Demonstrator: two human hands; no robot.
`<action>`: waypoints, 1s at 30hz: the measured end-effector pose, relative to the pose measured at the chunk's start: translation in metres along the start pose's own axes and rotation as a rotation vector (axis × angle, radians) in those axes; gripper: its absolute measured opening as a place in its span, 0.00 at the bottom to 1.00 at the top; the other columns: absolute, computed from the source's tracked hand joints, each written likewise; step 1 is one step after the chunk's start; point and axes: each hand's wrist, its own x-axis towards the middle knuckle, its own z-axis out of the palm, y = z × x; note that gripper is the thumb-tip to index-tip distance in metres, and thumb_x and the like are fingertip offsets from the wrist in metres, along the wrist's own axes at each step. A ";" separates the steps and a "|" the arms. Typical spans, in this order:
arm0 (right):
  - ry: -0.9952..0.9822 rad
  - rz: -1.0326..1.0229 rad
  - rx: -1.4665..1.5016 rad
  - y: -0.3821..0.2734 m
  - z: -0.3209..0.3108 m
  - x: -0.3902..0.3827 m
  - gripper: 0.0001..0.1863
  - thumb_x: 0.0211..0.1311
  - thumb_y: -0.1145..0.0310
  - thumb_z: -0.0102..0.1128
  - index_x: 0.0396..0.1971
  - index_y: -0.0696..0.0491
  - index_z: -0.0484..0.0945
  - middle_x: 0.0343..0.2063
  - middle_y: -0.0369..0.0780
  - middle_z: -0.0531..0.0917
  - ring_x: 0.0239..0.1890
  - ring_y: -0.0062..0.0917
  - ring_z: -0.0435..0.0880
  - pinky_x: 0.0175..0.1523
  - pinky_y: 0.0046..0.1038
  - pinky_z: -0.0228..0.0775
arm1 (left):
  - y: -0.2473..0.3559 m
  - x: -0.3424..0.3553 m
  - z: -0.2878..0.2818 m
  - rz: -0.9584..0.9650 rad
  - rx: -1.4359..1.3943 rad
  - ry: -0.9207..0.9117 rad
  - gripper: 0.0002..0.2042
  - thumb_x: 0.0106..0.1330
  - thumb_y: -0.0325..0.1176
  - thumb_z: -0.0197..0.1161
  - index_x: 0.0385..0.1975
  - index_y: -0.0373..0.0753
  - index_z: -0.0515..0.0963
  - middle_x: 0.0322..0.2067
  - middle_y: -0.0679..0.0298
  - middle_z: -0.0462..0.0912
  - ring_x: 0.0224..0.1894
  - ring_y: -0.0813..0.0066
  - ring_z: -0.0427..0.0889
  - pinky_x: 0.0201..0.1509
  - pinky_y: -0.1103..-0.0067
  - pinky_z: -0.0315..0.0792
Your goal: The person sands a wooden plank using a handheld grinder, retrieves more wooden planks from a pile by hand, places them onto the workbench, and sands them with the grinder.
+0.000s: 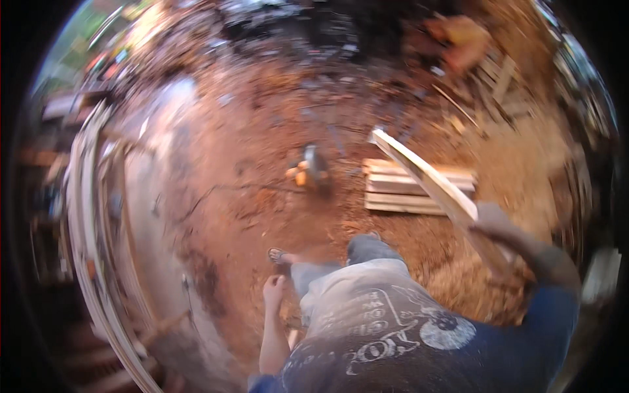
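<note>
My right hand grips a long pale wooden board near its middle, which angles up and forward to the left. Behind it, on the dirt, lies a small stack of cut planks. My left hand hangs low beside my leg, fingers curled; whether anything is in them is too small to make out. Ahead of my feet is a blurred dark-and-orange object, apparently a power tool, with a dark cable trailing leftward.
Long timber lengths run along a pale concrete strip on my left. Scrap wood lies at the upper right, and dark, blurred debris spreads across the ground at the back.
</note>
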 end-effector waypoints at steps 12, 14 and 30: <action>-0.158 -0.671 -0.642 -0.499 -0.029 0.013 0.25 0.53 0.65 0.66 0.48 0.65 0.75 0.32 0.53 0.86 0.35 0.48 0.87 0.44 0.44 0.79 | 0.034 0.063 -0.241 0.489 0.528 0.546 0.52 0.55 0.56 0.75 0.76 0.38 0.56 0.76 0.46 0.54 0.79 0.50 0.51 0.80 0.51 0.49; -0.209 -0.806 -0.780 -0.588 -0.045 0.012 0.28 0.54 0.65 0.66 0.53 0.64 0.74 0.32 0.49 0.85 0.32 0.43 0.87 0.40 0.40 0.79 | 0.011 0.062 -0.299 0.534 0.596 0.671 0.55 0.51 0.57 0.77 0.76 0.38 0.56 0.77 0.48 0.53 0.80 0.52 0.49 0.81 0.50 0.45; 0.189 -1.589 -0.486 -1.039 -0.015 0.250 0.30 0.53 0.75 0.71 0.59 0.56 0.75 0.60 0.50 0.76 0.64 0.50 0.74 0.70 0.46 0.65 | -0.034 0.046 -0.516 0.144 0.546 0.813 0.06 0.59 0.28 0.59 0.35 0.41 0.78 0.33 0.54 0.83 0.37 0.49 0.83 0.41 0.58 0.78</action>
